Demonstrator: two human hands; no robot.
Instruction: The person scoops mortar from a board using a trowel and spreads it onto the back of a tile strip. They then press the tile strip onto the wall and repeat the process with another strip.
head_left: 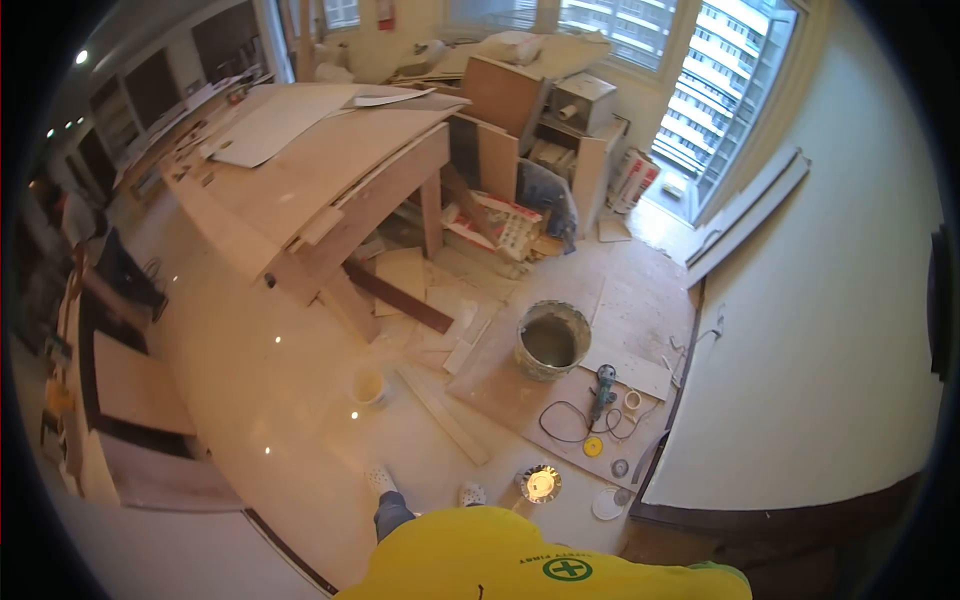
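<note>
Neither of my hands shows in the head view; only my yellow shirt (480, 550), legs and shoes are seen at the bottom. Ahead on a floor board stands a bucket (553, 342) with grey material inside. To its lower right lies a green angle grinder (603, 388) with its black cord looped beside it. Near the grinder are a yellow disc (593, 446), a grey disc (620, 467) and a tape roll (632, 400). A lit round lamp (541, 485) sits close to my feet.
A wooden workbench (290, 160) with sheets on it stands at the left, offcuts beneath. A white tub (370, 386) and a wood strip (442, 416) lie on the floor. Planks (750, 215) lean on the right wall. Another person (115, 255) is at far left.
</note>
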